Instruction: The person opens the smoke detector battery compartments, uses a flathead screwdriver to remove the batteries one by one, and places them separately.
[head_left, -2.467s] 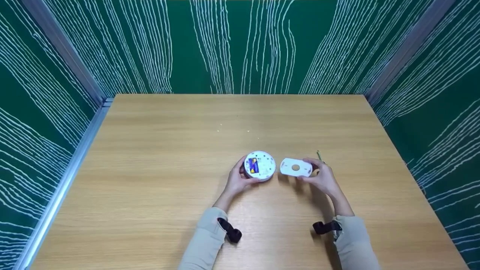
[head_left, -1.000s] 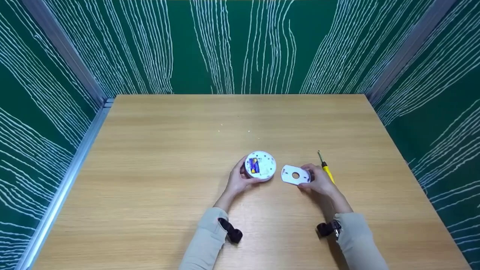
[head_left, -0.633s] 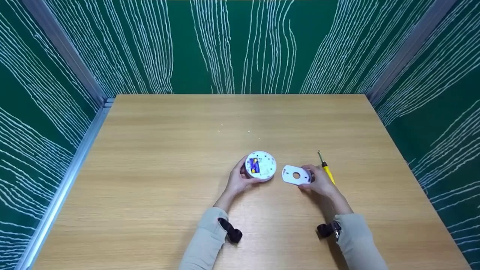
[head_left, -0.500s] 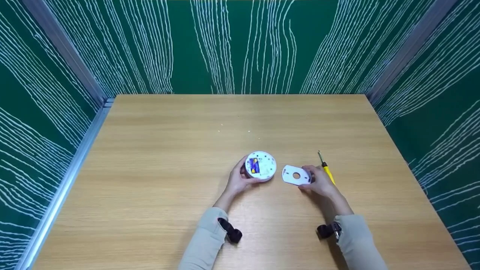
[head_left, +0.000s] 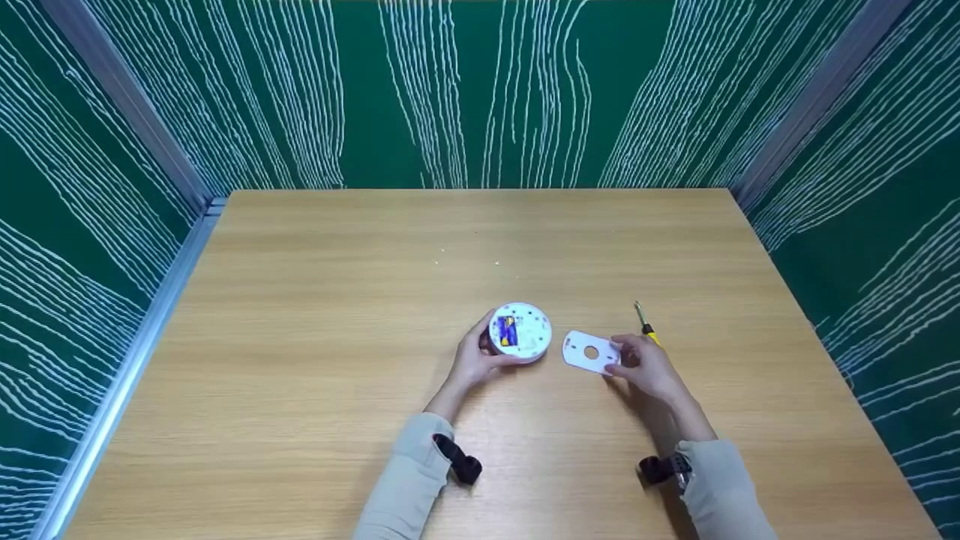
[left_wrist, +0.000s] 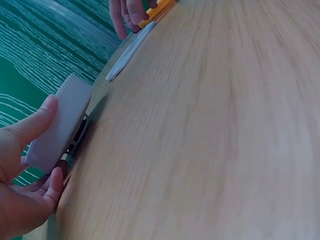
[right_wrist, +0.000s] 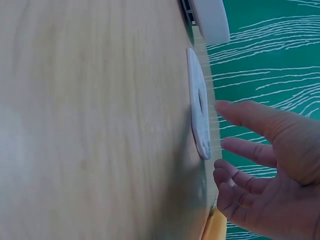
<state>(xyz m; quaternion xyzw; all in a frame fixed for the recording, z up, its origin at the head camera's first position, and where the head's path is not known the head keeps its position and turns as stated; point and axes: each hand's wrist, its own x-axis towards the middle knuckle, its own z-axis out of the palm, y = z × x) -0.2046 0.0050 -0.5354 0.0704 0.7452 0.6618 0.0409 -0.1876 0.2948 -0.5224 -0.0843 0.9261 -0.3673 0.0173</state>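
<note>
My left hand (head_left: 474, 362) holds a round white device (head_left: 534, 336), which looks like a smoke detector, by its rim. Its back faces up, showing a blue-and-yellow battery (head_left: 508, 331). In the left wrist view the device (left_wrist: 62, 120) is tilted, with the thumb across its front. To its right, a white mounting plate (head_left: 574, 349) with rounded ends and a central hole lies on the table. My right hand (head_left: 651, 373) hovers at the plate's right end. The right wrist view shows its loosely bent fingers apart from the plate (right_wrist: 198, 107), holding nothing.
A yellow-and-black screwdriver (head_left: 646, 322) lies just beyond the right hand, its handle partly hidden. Tiny white bits (head_left: 496, 263) dot the wooden table (head_left: 337, 300) farther back. Green walls (head_left: 495, 90) with white lines enclose the back and sides.
My right hand has lowered the mounting plate to the table and let go of it, drawing back slightly. The screwdriver's handle came into view, then was partly covered. The left hand stays put.
</note>
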